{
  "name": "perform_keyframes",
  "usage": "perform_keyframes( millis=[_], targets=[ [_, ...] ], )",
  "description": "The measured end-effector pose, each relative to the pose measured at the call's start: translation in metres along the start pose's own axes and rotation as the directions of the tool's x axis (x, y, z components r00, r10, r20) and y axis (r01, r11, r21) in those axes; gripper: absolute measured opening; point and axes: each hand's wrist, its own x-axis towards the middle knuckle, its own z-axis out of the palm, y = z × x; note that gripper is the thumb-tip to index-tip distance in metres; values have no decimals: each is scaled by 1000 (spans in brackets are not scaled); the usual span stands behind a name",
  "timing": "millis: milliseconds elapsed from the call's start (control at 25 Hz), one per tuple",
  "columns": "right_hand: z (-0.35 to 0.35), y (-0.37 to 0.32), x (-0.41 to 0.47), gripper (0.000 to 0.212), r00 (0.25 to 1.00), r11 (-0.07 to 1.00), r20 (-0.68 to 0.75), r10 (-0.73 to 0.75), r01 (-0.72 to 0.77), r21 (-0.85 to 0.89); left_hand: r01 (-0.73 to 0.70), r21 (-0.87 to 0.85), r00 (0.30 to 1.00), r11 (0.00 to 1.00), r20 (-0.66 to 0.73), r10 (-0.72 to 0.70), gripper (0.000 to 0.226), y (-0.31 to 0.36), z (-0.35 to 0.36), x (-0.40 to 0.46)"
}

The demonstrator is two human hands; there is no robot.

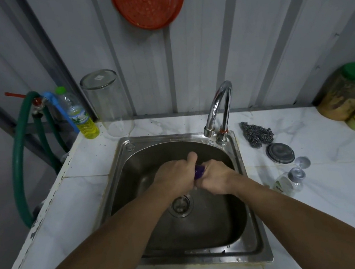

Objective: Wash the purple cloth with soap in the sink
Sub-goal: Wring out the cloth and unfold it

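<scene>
Both my hands are over the steel sink (pixel 122 180), pressed together above the drain (pixel 180 204). My left hand (pixel 174 174) and my right hand (pixel 216 179) are closed around the purple cloth (pixel 199 171). Only a small twisted purple bit of it shows between my fists; the rest is hidden inside them. The chrome tap (pixel 220 107) curves over the back right of the basin. I cannot tell whether water is running. A bottle of yellow liquid soap (pixel 82 121) with a green cap stands at the back left of the counter.
An upturned clear glass jar (pixel 108 102) stands beside the soap bottle. Right of the sink lie a steel scourer (pixel 257 134), a round lid (pixel 280 153), a small clear bottle (pixel 288 182) on its side and green-lidded jars (pixel 353 94). A green hose (pixel 20 165) hangs at left.
</scene>
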Motion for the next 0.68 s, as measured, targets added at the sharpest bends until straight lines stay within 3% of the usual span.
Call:
perform_keyframes(
  millis=[120, 240, 320, 360, 440, 480, 520, 600, 680],
  targets=[
    [2, 1, 4, 10, 1000, 999, 10, -26, 25, 26, -48, 3, 991, 999, -123, 48, 36, -5, 3, -4],
    [-5, 0, 11, 14, 994, 996, -105, -29, 21, -82, 57, -96, 968, 994, -238, -78, 43, -8, 12, -9],
    [-11, 5, 15, 30, 990, 998, -135, -53, 49, -34, 174, -247, 957, 953, -185, -222, 53, -11, 17, -14],
    [-14, 9, 16, 45, 989, 991, -124, -84, 96, 93, 215, -371, 955, 904, -116, -274, 54, -12, 19, -15],
    [-18, 15, 13, 78, 975, 915, -141, -173, 212, 343, 290, -656, 938, 697, 49, -344, 46, -10, 20, -17],
    [-18, 17, 11, 84, 962, 875, -189, -197, 260, 409, 334, -754, 920, 566, 130, -369, 44, -7, 17, -16],
    [-16, 18, 12, 79, 947, 830, -251, -203, 302, 468, 379, -814, 900, 439, 216, -377, 44, -4, 12, -14],
    [-11, 17, 14, 47, 921, 694, -362, -145, 355, 626, 465, -863, 870, 195, 406, -281, 42, 2, 1, -12],
    [-6, 16, 16, 26, 936, 442, -348, -52, 335, 832, 547, -830, 837, 104, 539, -100, 35, 12, -7, -13]
  ],
)
